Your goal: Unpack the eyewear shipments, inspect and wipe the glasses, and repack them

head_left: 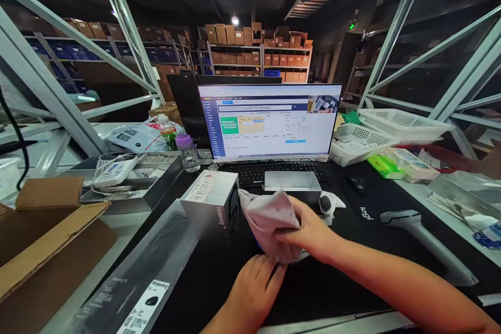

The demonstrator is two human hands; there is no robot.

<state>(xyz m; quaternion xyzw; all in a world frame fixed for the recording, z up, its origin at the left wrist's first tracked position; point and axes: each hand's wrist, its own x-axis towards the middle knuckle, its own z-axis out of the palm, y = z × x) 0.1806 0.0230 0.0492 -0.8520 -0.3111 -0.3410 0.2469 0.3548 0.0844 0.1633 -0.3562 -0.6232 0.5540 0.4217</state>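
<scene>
A crumpled pale grey cloth [272, 219] is bunched in my right hand [313, 232], whose thumb and fingers close on its right side. Just below, my left hand [256, 284] is closed with fingers curled at the cloth's lower edge; what they grip is hidden. A sliver of blue shows beside the cloth's lower left. Left of the cloth stands a white and dark product box [211, 195] with a label on top. Behind the hands lies an open grey box tray [293, 181]. A small dark round piece in white wrapping [331, 204] lies to its right.
A handheld scanner [426, 242] and a mouse [356, 184] lie to the right. Keyboard [250, 173] and monitor [270, 125] stand behind. On the left are an open cardboard box [50, 250], a clear plastic bag [156, 255] and a purple-capped bottle [188, 152]. White baskets [360, 141] sit at right.
</scene>
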